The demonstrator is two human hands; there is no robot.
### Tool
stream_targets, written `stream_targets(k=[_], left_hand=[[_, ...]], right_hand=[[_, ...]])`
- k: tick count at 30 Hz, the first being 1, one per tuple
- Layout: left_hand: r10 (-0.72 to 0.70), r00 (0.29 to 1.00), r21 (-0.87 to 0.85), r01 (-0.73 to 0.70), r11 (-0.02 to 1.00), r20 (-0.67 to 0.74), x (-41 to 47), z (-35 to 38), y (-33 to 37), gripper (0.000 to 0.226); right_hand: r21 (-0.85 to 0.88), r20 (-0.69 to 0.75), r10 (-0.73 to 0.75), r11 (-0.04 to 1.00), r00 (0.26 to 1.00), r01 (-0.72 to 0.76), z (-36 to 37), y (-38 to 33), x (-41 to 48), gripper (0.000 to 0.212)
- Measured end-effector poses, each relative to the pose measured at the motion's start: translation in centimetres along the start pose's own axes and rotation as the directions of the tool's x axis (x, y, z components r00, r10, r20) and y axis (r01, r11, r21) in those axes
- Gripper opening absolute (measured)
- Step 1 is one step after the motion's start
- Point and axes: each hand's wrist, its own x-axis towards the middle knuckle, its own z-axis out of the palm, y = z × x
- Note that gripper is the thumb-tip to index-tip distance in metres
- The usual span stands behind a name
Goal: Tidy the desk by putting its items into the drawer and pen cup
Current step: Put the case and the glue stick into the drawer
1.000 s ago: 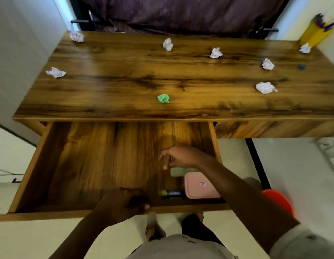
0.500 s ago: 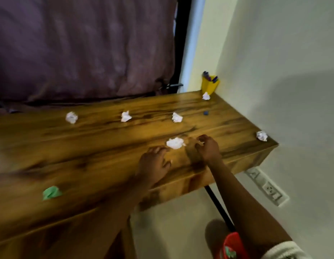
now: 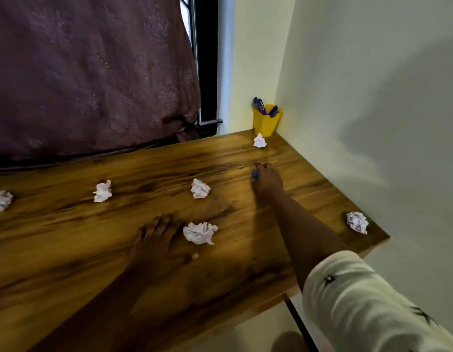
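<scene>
Right hand (image 3: 267,177) takes blue item (image 3: 254,174)
Moved on from the paper ball (image 3: 200,232); fingers (image 3: 261,166) pinch the item, likely for the pen cup (image 3: 266,119); left hand (image 3: 156,240) lies flat, fingers straight, on the worktop (image 3: 309,189).

- purple patterned curtain (image 3: 93,72), back left
- black window frame (image 3: 207,59), just right of curtain
- pale wall (image 3: 372,72), right side, shadowed
- light floor (image 3: 245,334), bottom

Scattered obstacles on my desk (image 3: 55,237)
I see open wood lanes between the paper wads (image 3: 200,232); one wad (image 3: 259,141) sits just before the pen cup (image 3: 266,121), walls (image 3: 372,97) hemming the corner.
</scene>
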Motion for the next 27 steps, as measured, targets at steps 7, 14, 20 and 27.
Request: stream_targets(k=[7, 14, 20, 27], left_hand=[[0.016, 0.999, 0.003, -0.016, 1.0, -0.048, 0.2, 0.3, -0.2, 0.126], [-0.071, 0.995, -0.481, 0.093, 0.872, 0.063, -3.6, -1.6, 0.9, 0.116], [-0.223, 0.971, -0.965, -0.022, 0.26, -0.083, -21.8, -3.0, -0.8, 0.035], [-0.403, 0.902, -0.985, 0.115, -0.127, 0.157, -40.4, -1.2, -10.4, 0.023]], right_hand=[[0.106, -0.063, -0.036, 0.993, 0.997, 0.043, 0.6, 0.2, 0.1, 0.025], [0.745, -0.023, 0.022, 0.667, 0.999, 0.002, -2.4, -2.7, -13.5, 0.031], [0.929, 0.146, -0.3, 0.37, 0.943, -0.026, -2.3, -12.1, -33.5, 0.035], [0.918, 0.326, -0.475, 0.366, 0.817, -0.154, 4.4, -24.2, -51.0, 0.034]])
